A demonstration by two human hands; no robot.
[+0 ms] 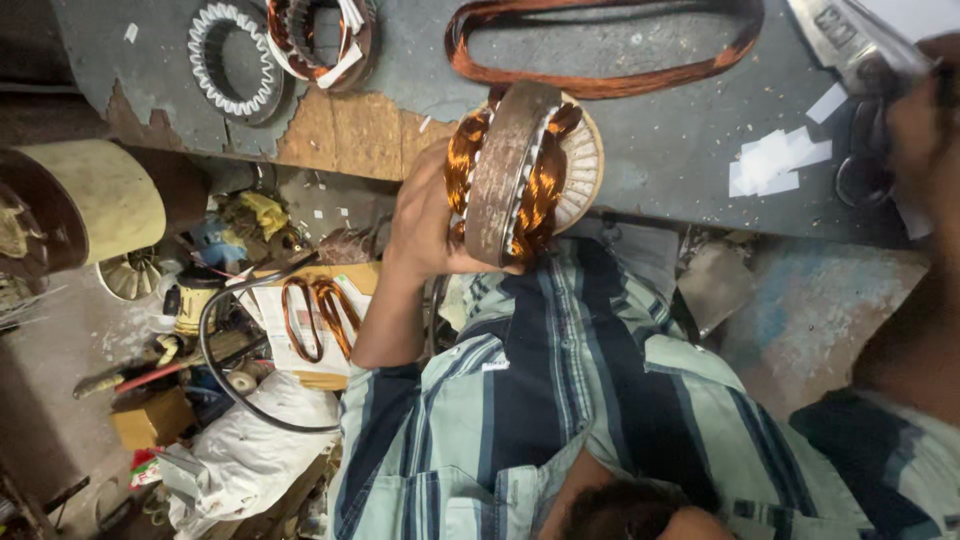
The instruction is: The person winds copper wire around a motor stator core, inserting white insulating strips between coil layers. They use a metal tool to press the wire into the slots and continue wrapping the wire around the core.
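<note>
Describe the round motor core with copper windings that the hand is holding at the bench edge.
The motor core is a ring with a rusty grey-brown metal outer band, seen nearly edge-on and standing upright. Shiny orange copper wire bundles bulge from both faces, with white insulating strips in the slots. A hand grips its left side, thumb under the rim. It sits at the edge of the grey worktop, above a striped shirt.

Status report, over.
Left hand grips stator, on edge at bench. Right hand holds scissors, blurred. Paper scraps, loose coil beyond.
</note>
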